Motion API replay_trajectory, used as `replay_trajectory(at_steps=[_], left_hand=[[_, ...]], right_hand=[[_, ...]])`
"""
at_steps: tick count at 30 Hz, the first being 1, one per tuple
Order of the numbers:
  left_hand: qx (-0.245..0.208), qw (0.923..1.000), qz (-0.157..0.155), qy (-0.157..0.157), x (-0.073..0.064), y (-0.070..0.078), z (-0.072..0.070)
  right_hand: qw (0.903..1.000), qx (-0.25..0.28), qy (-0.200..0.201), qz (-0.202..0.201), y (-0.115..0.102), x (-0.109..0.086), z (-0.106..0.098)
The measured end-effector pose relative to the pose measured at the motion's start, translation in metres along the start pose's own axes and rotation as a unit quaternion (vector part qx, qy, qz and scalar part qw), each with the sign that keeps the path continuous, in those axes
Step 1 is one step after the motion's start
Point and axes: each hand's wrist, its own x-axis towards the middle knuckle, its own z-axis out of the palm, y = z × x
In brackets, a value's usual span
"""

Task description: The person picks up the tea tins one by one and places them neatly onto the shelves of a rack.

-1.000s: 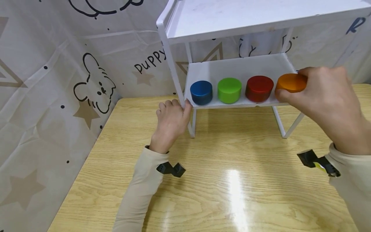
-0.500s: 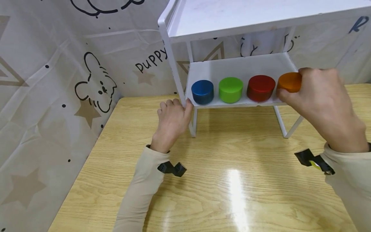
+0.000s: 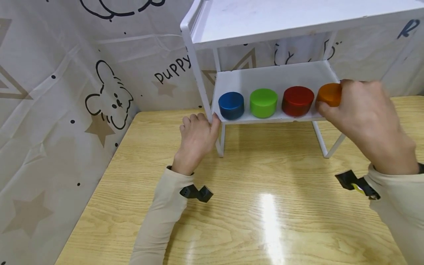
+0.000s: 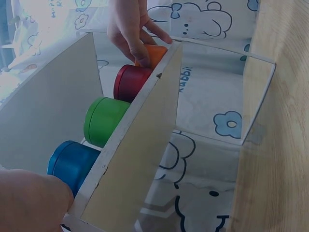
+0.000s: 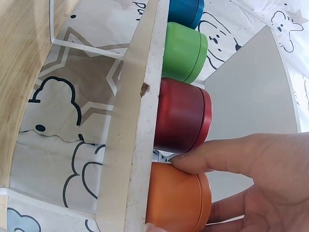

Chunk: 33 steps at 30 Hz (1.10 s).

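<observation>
Four round lidded tins stand in a row along the front of the lower board of a white two-tier shelf [image 3: 275,74]: blue [image 4: 73,163], green [image 3: 263,103], red [image 3: 297,102] and orange [image 5: 175,197]. At the right end my right hand [image 3: 372,119] holds the orange tin, with the thumb at its left side, close to the red tin. The hand covers the orange tin's right part in the head view. My left hand [image 3: 196,141] grips the shelf's front left corner beside the blue tin, thumb on the board's edge and fingers by the post.
The shelf's upper board [image 3: 291,18] overhangs the row of tins. Thin white legs [image 3: 318,140] carry the shelf on a wood-grain table [image 3: 238,206]. A printed cloth [image 3: 66,110] hangs behind and to the left.
My right hand has shifted a little to the left around the orange tin and covers more of it. My left hand and the other tins stay in place.
</observation>
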Motion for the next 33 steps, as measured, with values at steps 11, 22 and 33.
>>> replay_trajectory(at_steps=[11, 22, 33], left_hand=[[-0.002, 1.0000, 0.006, 0.008, -0.001, 0.000, -0.001], [0.003, 0.9999, 0.006, 0.009, 0.000, 0.002, -0.001], [0.001, 1.0000, 0.006, 0.002, 0.001, 0.001, -0.001]], right_hand=[[0.9998, -0.016, 0.003, 0.008, -0.003, -0.005, 0.004], [0.9976, -0.031, 0.050, -0.037, -0.010, -0.026, 0.002], [0.9990, -0.040, 0.021, -0.002, 0.014, -0.066, 0.003]])
